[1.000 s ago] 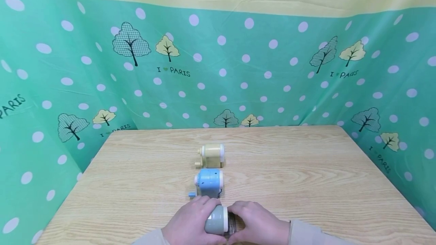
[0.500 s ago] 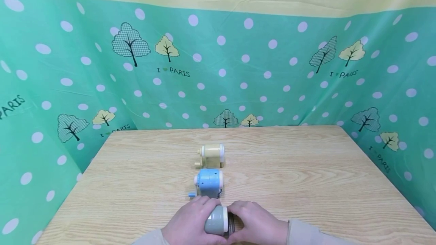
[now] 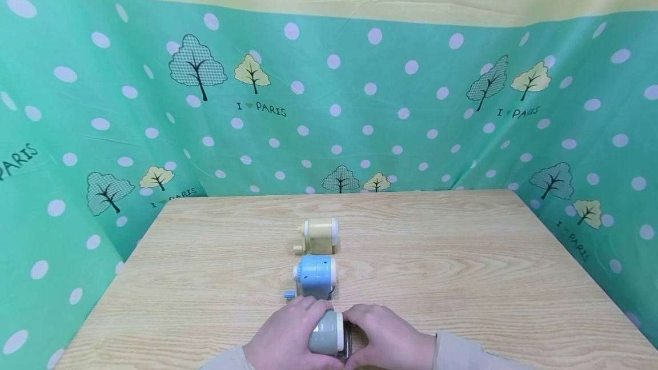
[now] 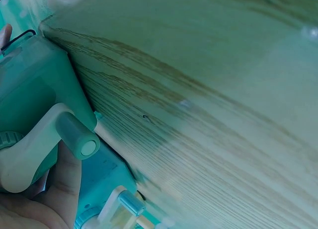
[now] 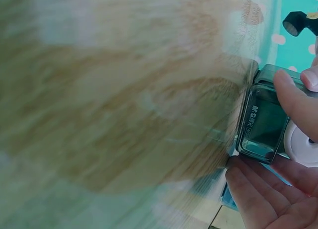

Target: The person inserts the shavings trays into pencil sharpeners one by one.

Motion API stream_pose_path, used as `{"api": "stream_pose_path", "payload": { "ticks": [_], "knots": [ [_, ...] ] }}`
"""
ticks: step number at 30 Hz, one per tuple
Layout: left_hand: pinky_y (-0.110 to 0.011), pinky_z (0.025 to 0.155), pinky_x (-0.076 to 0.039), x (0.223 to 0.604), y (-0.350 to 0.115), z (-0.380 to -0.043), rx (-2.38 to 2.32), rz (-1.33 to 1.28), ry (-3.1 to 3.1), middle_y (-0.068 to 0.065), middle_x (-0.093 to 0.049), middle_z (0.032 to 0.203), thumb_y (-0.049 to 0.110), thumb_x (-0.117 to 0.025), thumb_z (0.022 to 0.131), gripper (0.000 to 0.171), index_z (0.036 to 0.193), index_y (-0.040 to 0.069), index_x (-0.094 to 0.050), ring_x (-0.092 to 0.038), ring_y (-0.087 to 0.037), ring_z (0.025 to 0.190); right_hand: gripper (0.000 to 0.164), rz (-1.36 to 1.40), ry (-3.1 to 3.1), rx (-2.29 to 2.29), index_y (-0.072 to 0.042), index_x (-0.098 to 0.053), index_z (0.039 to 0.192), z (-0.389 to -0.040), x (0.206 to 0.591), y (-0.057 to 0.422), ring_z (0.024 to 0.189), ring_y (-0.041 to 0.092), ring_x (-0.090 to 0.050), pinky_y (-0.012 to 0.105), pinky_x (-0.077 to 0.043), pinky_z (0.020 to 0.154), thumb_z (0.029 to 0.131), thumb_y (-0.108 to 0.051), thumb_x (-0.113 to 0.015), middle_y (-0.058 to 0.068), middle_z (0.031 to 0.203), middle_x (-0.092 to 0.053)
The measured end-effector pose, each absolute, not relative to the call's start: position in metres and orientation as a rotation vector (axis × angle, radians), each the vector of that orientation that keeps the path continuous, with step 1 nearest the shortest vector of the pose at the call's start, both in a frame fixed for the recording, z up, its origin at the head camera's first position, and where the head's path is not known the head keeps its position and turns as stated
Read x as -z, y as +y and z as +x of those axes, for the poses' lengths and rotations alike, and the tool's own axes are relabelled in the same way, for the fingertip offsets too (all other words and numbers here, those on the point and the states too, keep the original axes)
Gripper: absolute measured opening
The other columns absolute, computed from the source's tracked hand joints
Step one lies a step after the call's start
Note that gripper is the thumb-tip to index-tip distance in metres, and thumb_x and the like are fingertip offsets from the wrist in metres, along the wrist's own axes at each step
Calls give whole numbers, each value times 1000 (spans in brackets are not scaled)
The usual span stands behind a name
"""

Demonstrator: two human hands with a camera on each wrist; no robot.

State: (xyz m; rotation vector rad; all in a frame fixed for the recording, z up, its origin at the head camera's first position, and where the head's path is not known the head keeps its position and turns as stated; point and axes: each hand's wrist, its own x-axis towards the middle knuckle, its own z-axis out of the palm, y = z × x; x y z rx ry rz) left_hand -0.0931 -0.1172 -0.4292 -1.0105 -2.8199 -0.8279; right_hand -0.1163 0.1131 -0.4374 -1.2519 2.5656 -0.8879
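A grey-green crank pencil sharpener [image 3: 325, 333] with a white front ring is near the table's front edge. My left hand [image 3: 283, 336] grips its body from the left, thumb on the near side. In the left wrist view its pale crank [image 4: 35, 144] and green knob [image 4: 75, 133] show beside the fingers. My right hand [image 3: 393, 337] pinches the clear shavings drawer [image 5: 264, 120] at the sharpener's front, thumb on one side and fingers on the other. The drawer sticks out slightly below the white ring. Both hands hide much of the sharpener in the head view.
Just behind the hands stands a blue crank sharpener [image 3: 316, 274], and beyond it a cream-yellow one [image 3: 321, 234], both with cranks to the left. They stand on a wood-grain table [image 3: 442, 244]. A green dotted cloth [image 3: 334, 90] hangs around the back and sides.
The clear drawer has slid a little to the left, closer into the sharpener, with my right fingers on it. My left hand and the other sharpeners stay put.
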Motion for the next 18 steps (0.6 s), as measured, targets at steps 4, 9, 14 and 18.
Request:
{"api": "stream_pose_path", "payload": {
  "ticks": [4,9,14,18],
  "knots": [
    [-25,67,-49,429,-117,-93,827,-1006,-2815,8,-60,100,69,-67,74,71,118,14,-65,-48,-3,85,61,-1260,2560,895,-6,-71,118,-117,438,113,96,-2,-59,24,-55,80,75,-48,-78,-7,109,-71],
    [-26,67,-49,429,-117,-93,829,-1004,-2826,7,-61,101,69,-67,74,72,119,13,-65,-48,-3,85,62,-1223,2550,896,-6,-71,121,-117,438,111,100,-1,-60,26,-55,84,76,-50,-77,-6,112,-72],
    [-26,68,-49,429,-118,-93,825,-1003,-2828,7,-61,102,68,-67,75,73,120,11,-66,-49,-4,86,63,-1199,2531,909,-7,-70,123,-117,438,110,104,1,-61,27,-55,86,77,-50,-76,-6,115,-71],
    [-26,68,-49,430,-117,-93,819,-1003,-2821,7,-61,102,68,-67,75,72,119,11,-66,-49,-4,86,64,-1184,2529,915,-7,-70,124,-117,438,109,104,1,-61,27,-55,87,77,-50,-76,-6,115,-71]
  ]
}}
